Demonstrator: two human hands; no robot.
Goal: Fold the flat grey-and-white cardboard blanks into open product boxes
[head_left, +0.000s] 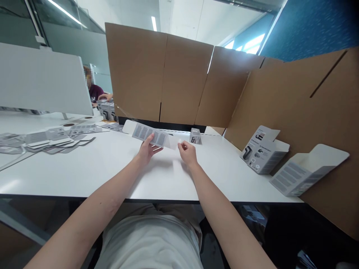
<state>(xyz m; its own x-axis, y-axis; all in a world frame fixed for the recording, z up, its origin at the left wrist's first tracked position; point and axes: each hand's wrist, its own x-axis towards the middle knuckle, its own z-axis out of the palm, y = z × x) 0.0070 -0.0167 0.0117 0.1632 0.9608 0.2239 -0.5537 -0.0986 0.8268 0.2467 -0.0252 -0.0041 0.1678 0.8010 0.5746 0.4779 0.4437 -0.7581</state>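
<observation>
Sheets (50,140) of flat grey card overlap at left; a slim, pale carton (143,131) with grey panels slants over the glossy table (106,166); open-flapped boxes (259,155) stand at right. The carton reaches from the left hand (146,150), clamped on its lower edge, toward the right hand (187,152), whose fingertips are together, on what I cannot tell.

Two bare hands, one left hand (145,150) and one right hand (187,152), are above the white table (98,164), with one held carton (138,130). Two open cartons, one upright box (256,151) and one tilted box (294,177), stand at the table's right end; one small box (195,136) sits near its far edge. Flat cartons (42,138) at the table's left end overlap too much to count. One white panel (42,78) rises there. Beyond the table are one cardboard screen (134,71), one co-worker (95,93) and at least two stacked boxes (106,110).
</observation>
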